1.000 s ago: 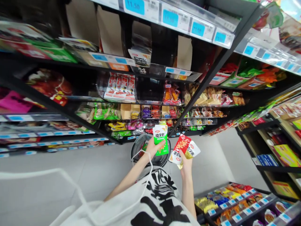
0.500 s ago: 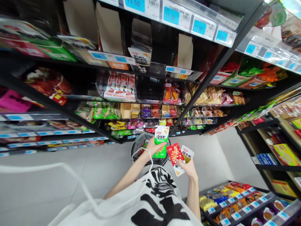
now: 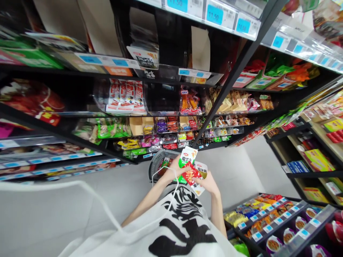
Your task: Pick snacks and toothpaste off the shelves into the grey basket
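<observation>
My left hand (image 3: 174, 170) is closed on a green and white snack packet (image 3: 187, 154), held upright over the shopping basket. In my right hand (image 3: 209, 184) are a red snack packet (image 3: 191, 172) and a white and olive one (image 3: 201, 167), fanned apart. The red packet overlaps the front of the green one, near my left thumb; whether that thumb grips it too, I cannot tell. Below my hands stands a grey basket (image 3: 155, 165) with some packaged goods inside, partly hidden by my left hand and the packets.
Black shelves of packaged snacks (image 3: 125, 96) rise ahead, with price labels (image 3: 214, 14) along their edges. A low rack of bagged and cup goods (image 3: 257, 217) stands at the lower right. A white cord (image 3: 80, 184) hangs across the left side. Pale floor (image 3: 235, 167) lies around the basket.
My right hand has moved left, bringing the red and the olive packets up against the green one. The view has shifted slightly, and the shelves sit further left.
</observation>
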Available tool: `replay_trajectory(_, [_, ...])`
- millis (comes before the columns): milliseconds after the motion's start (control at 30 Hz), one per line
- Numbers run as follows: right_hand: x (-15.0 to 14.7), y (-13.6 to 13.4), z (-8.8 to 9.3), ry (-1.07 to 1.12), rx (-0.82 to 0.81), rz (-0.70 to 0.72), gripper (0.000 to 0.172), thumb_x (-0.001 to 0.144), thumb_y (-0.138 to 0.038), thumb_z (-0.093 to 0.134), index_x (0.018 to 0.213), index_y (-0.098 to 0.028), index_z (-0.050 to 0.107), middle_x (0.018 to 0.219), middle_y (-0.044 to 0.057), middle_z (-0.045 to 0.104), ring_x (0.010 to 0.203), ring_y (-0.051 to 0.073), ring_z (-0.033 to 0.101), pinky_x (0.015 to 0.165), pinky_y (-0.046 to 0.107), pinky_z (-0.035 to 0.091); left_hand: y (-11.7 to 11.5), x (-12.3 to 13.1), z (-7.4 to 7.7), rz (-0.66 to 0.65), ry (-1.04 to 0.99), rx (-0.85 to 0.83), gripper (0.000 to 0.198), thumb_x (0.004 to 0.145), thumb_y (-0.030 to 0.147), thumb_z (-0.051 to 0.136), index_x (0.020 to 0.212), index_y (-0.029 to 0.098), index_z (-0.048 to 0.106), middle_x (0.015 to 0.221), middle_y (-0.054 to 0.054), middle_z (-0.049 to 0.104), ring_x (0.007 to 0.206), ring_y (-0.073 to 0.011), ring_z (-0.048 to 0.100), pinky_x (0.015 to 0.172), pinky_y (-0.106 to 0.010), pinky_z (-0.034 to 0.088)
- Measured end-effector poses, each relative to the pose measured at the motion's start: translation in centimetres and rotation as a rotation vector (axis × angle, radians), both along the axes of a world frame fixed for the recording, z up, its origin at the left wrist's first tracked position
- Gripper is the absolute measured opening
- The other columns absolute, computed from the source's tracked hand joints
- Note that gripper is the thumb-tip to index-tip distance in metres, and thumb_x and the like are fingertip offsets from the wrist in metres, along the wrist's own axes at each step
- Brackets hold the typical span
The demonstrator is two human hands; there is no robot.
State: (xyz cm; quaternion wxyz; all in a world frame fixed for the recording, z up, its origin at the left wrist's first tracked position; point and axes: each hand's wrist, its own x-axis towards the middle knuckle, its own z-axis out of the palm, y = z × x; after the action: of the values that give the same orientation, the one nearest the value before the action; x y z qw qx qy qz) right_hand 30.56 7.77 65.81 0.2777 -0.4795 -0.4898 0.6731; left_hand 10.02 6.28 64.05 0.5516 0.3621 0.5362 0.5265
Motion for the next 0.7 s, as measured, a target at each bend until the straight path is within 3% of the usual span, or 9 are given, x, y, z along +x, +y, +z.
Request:
replay_trajectory(200, [0.0, -0.3, -0.5, 0.087, -0.122, -0.258, 0.062, 0.045, -0.025, 0.096, 0.100, -0.013, 0.072, 0.091, 0.010, 0.078, 0.077, 0.025, 0.074, 0.073, 0.037, 0.061, 0.4, 0.0, 0.0, 0.247, -0.275, -0.100, 0.078, 0.058, 0.031, 0.091, 0.128, 0.019, 0.056, 0.113, -0.012, 0.073, 0.094, -0.0292, 0.071, 0.084, -0.042, 0.057])
replay_trajectory(300, [-0.7, -0.6, -1.4, 0.125, -0.180, -0.403, 0.063, 0.046, -0.026, 0.096, 0.102, -0.013, 0.070, 0.093, 0.010, 0.078, 0.079, 0.025, 0.075, 0.076, 0.038, 0.061, 0.7, -0.1, 0.5, 0.331, -0.317, -0.087, 0.082, 0.058, 0.031, 0.091, 0.130, 0.020, 0.055, 0.111, -0.012, 0.074, 0.094, -0.0291, 0.072, 0.087, -0.043, 0.056])
replay_trajectory(433, [-2.1, -0.2, -2.8, 0.233, -0.155, -0.756, 0.065, 0.055, -0.033, 0.093, 0.112, -0.015, 0.065, 0.100, 0.009, 0.077, 0.085, 0.024, 0.075, 0.077, 0.036, 0.062, 0.4, 0.0, 0.7, 0.236, -0.288, -0.056, 0.086, 0.057, 0.030, 0.090, 0.134, 0.020, 0.053, 0.116, -0.013, 0.072, 0.105, -0.0312, 0.069, 0.094, -0.045, 0.054])
replay_trajectory(500, [-2.6, 0.4, -3.1, 0.246, -0.102, -0.864, 0.066, 0.057, -0.035, 0.092, 0.114, -0.015, 0.064, 0.103, 0.010, 0.076, 0.089, 0.024, 0.074, 0.079, 0.036, 0.062, 0.1, 0.4, 0.5, 0.140, -0.244, -0.030, 0.085, 0.059, 0.028, 0.088, 0.136, 0.019, 0.053, 0.120, -0.014, 0.070, 0.110, -0.0318, 0.067, 0.096, -0.045, 0.053])
replay_trajectory(700, [-3.2, 1.9, -2.6, 0.261, -0.101, -0.880, 0.065, 0.058, -0.038, 0.092, 0.111, -0.012, 0.066, 0.110, 0.016, 0.074, 0.095, 0.029, 0.073, 0.080, 0.038, 0.062, -0.4, 1.7, -0.6, -0.022, -0.167, -0.026, 0.080, 0.061, 0.016, 0.079, 0.137, 0.019, 0.054, 0.131, -0.013, 0.065, 0.118, -0.0336, 0.063, 0.099, -0.045, 0.051])
